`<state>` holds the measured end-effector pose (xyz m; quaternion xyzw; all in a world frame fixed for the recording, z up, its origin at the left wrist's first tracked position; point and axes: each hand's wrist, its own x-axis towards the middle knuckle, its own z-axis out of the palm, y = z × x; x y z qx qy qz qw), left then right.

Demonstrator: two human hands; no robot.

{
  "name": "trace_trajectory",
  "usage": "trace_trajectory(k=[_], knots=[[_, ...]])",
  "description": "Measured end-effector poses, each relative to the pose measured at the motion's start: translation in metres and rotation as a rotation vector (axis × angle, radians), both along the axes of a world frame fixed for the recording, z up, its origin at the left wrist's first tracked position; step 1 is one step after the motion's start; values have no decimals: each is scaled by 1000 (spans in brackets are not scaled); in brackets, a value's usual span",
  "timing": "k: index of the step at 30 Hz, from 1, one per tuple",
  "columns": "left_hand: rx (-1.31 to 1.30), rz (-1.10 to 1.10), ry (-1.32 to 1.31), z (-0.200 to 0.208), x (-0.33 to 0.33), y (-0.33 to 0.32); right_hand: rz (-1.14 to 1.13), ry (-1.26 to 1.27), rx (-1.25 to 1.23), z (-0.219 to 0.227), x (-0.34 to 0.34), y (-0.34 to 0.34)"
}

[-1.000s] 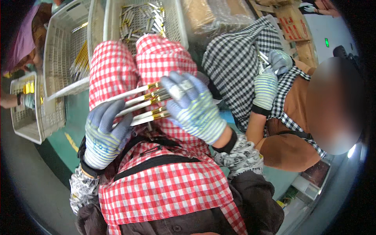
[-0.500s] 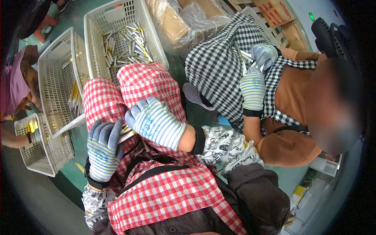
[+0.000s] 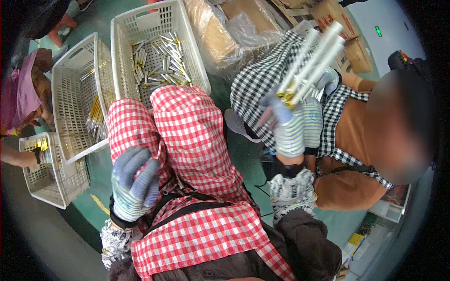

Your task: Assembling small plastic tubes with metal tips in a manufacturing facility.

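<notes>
Raised at the right, in front of the co-worker's lap, my right hand (image 3: 287, 129) wears a striped glove and is closed round a bunch of slim white tubes (image 3: 311, 65). Gold shows at the tubes' lower ends, by my fingers; motion blurs them. Over my lap, my left hand (image 3: 134, 185), in a matching glove, hangs with its fingers loosely bent and apart, and no object shows in it. Beneath it lies my red-and-white checked apron (image 3: 187, 122). Behind my right hand, the co-worker's gloved hand (image 3: 313, 122) is partly hidden.
A white crate (image 3: 197, 61) holding loose silver-and-gold tubes (image 3: 164, 58) stands beyond my knees. Left of it are another crate (image 3: 58, 100) with long gold-and-silver sticks and a small basket (image 3: 35, 185) with another person's arm (image 3: 18, 159). Plastic-wrapped cardboard (image 3: 220, 42) lies behind.
My right hand has swung from my lap up and right, carrying the tubes beside the co-worker. My left hand has stayed near my lap, its fingers now more bent.
</notes>
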<state>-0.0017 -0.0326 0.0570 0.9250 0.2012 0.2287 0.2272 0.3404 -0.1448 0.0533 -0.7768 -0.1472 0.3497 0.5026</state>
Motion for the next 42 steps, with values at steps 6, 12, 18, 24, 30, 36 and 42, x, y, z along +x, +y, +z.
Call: trace_trajectory(k=[6, 12, 18, 24, 30, 36, 42], knots=[[-79, -104, 22, -9, 6, 0, -298, 480, 691, -15, 36, -6], [-52, -161, 40, -53, 10, 31, -360, 419, 873, -56, 62, -1], [-108, -151, 82, -31, 7, 12, -212, 27, 655, -34, 72, -5], [-207, -68, 12, -17, -10, 21, -327, 367, 902, -10, 112, -35], [-133, -5, 48, -20, -21, 14, -139, 754, 814, -15, 23, -8], [47, -62, 202, -26, -3, 0, 286, -387, 569, -29, 39, 105], [64, -99, 260, -17, 16, 0, 388, -473, 563, -133, 198, 246]])
